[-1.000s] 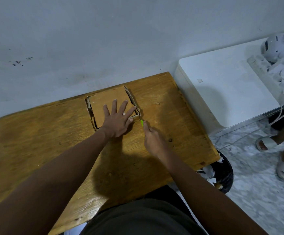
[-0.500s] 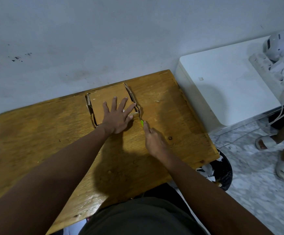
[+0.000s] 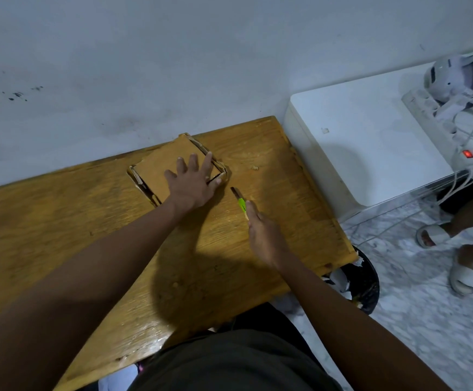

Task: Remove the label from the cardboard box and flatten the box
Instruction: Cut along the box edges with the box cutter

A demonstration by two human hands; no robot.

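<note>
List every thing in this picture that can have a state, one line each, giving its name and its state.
cardboard box: pressed flat on the table, no label visible
left hand: open, fingers spread, pressing on the box
right hand: curled round the knife handle
knife: blade out, tip near the box's corner, apart from it
power strip: switch lit red, plugs in
bin: holds torn white scraps

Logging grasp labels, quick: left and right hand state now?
Left hand: open, pressing flat on the cardboard box.
Right hand: closed, gripping the green-handled knife.

Head camera looks steeply down (wide-angle) onto the wooden table; close.
</note>
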